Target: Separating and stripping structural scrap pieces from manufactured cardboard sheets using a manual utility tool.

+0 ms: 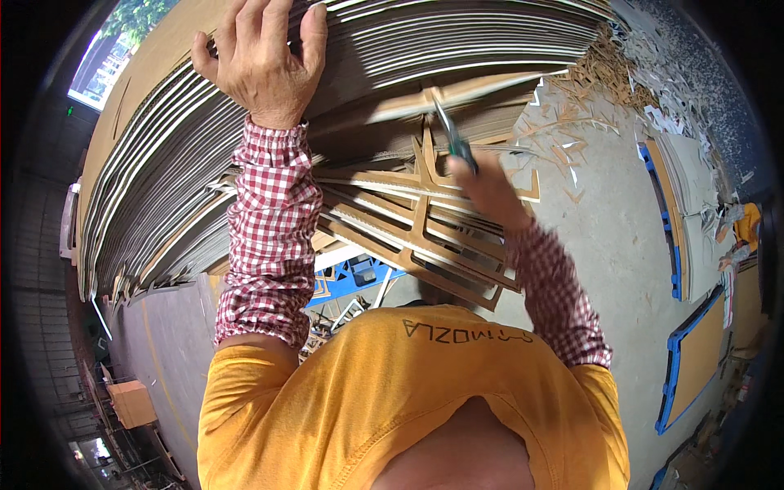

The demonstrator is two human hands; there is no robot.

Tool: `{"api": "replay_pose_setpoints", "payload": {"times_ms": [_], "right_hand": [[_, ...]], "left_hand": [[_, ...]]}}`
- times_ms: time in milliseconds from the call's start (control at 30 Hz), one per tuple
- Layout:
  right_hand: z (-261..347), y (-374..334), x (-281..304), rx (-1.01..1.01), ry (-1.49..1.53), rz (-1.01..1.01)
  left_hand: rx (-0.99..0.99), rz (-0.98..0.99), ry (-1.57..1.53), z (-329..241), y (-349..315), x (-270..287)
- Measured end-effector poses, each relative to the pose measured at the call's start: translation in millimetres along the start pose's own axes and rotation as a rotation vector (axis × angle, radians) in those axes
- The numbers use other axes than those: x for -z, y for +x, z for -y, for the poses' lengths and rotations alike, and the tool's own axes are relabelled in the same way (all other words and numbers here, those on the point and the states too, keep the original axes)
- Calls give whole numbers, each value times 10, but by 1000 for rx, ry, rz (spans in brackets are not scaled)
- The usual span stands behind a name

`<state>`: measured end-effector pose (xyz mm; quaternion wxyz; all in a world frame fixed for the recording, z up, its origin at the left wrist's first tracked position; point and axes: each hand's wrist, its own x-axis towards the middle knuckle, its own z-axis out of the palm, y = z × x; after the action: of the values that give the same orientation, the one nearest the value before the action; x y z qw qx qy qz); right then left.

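Big cardboard stack (482,41) lies under L hand (265,69): forearm fwd, palm dn, fingers apart. Blue pallet (671,384) w/ brown sheet (696,359) on it, well R of R hand (490,192). Slotted cardboard strips (419,220) just L of R fingers; R forearm angled in, fingers clamped on green-handled tool (451,135), metal end nr stack.

I see a yellow short-sleeved shirt (343,384), lower centre, dark lettering (422,330) across it. Red-and-white checked sleeve cover (273,212), left of centre, gathered both ends; matching cover (559,286), right, blurred.
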<state>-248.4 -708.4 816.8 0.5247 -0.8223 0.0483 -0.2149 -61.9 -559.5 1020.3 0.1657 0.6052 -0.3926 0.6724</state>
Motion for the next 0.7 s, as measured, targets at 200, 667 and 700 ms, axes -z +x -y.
{"api": "replay_pose_setpoints", "payload": {"times_ms": [200,667,700], "right_hand": [[319,-1016,64,-356,288,423],[484,155,-55,29,47,-143],[529,26,-140,-80,16,-175]], "left_hand": [[2,9,31,36,-13,37],[10,17,8,58,-1,56],[16,21,21,80,-34,63]]}}
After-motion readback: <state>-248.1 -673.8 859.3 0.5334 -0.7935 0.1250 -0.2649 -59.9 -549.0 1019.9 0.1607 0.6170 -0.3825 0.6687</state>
